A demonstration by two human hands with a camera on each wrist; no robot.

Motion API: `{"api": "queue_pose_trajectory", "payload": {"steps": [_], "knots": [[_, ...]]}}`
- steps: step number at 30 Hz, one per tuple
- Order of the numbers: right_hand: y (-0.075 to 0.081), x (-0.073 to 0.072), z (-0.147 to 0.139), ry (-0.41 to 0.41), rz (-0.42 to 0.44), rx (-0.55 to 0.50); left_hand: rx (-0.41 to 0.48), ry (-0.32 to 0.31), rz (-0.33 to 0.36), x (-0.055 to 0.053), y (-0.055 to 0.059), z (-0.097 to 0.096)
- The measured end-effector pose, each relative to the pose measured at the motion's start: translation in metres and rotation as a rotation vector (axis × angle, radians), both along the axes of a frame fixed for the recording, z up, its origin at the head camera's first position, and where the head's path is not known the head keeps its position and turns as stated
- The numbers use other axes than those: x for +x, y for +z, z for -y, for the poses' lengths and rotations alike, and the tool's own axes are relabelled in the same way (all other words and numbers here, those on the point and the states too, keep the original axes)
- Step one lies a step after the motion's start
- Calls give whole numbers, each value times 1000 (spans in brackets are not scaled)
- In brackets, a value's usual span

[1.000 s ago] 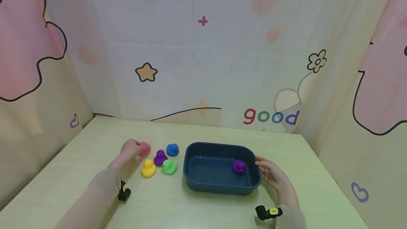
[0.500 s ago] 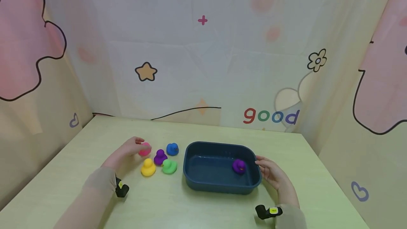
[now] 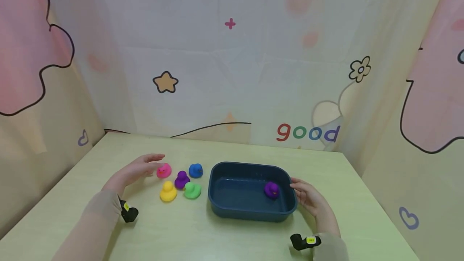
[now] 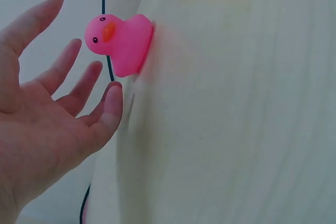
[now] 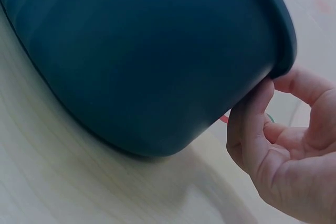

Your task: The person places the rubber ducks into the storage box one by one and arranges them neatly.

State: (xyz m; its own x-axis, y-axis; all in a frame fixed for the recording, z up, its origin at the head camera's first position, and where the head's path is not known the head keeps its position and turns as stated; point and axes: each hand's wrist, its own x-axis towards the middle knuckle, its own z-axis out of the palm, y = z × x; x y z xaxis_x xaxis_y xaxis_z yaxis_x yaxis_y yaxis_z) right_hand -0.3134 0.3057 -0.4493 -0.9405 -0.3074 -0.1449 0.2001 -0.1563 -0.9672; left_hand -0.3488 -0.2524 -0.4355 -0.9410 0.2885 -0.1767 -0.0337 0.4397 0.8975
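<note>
My left hand (image 3: 139,167) is just left of a pink rubber duck (image 3: 164,170), fingers spread and nothing in its grasp. In the left wrist view the pink duck (image 4: 126,43) sits on the table beyond the fingertips, apart from the palm. To its right stand a purple duck (image 3: 182,180), a blue duck (image 3: 196,170), a yellow duck (image 3: 168,191) and a green duck (image 3: 192,190). My right hand (image 3: 312,200) rests its fingers against the right end of a dark blue bin (image 3: 250,215), below the rim in the right wrist view. Another purple duck (image 3: 271,190) lies inside the bin.
The ducks and bin share a pale wooden table (image 3: 181,237). A printed curtain (image 3: 232,71) hangs behind and at both sides. Each wrist carries a small black camera, such as the left camera (image 3: 128,212) close to the tabletop.
My left hand has let go of the pink duck and drawn back to the left, its fingers opening. The duck stays on the table. The right hand and bin have not moved.
</note>
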Motion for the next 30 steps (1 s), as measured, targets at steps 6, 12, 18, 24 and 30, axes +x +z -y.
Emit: {"api": "queue_pose_trajectory", "payload": {"steps": [6, 12, 18, 24, 30], "knots": [[1, 0, 1, 0, -4, -13, 64, -13, 9, -4, -7, 3], [3, 2, 2, -9, 5, -17, 42, -17, 33, -4, -14, 4], [3, 2, 3, -16, 14, -9, 50, -46, 0, -5, -21, 5], [3, 2, 2, -21, 13, 1, 35, -12, -7, -5, -20, -2], [4, 3, 3, -21, 12, -1, -49, 61, -47, -3, -19, -8]]}}
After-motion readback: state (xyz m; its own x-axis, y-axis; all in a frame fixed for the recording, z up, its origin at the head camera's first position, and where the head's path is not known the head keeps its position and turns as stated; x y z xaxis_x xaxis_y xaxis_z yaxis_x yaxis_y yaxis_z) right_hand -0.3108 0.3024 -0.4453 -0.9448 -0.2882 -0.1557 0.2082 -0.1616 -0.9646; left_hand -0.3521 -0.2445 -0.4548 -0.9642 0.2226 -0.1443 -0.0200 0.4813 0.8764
